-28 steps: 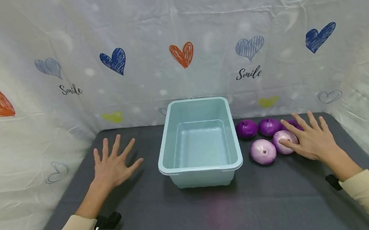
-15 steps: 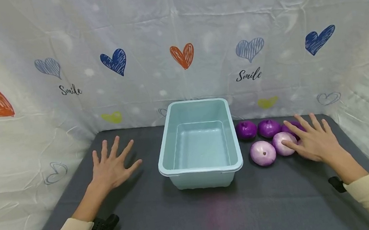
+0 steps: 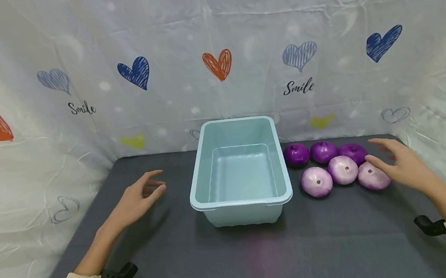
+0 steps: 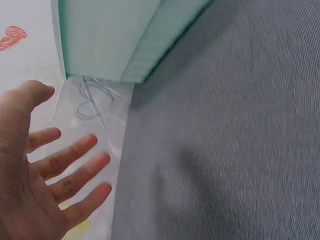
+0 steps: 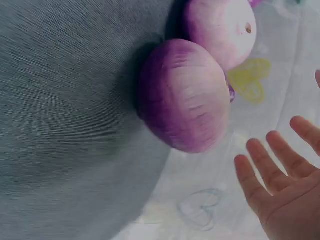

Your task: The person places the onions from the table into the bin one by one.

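A pale blue-green plastic basin [image 3: 242, 204] stands in the middle of the dark table with nothing in it. To its right sit several purple onions in two rows: deep purple ones [image 3: 296, 155] at the back and paler ones [image 3: 317, 182] in front. My right hand [image 3: 403, 165] hovers beside the rightmost pale onion [image 3: 374, 176], thumb and fingers apart, gripping nothing. In the right wrist view that onion [image 5: 185, 97] lies apart from the fingers. On the left, my left hand [image 3: 135, 200] is held above the table with relaxed fingers, well clear of the basin.
A dark grey cloth [image 3: 236, 264] covers the table. Behind and at the sides hangs a white curtain [image 3: 180, 39] printed with hearts and "Smile". Each wrist wears a black strap device [image 3: 119, 275].
Both hands have turned from palms down with spread fingers to thumbs up with palms inward. The right hand has moved rightward, uncovering the rightmost onions.
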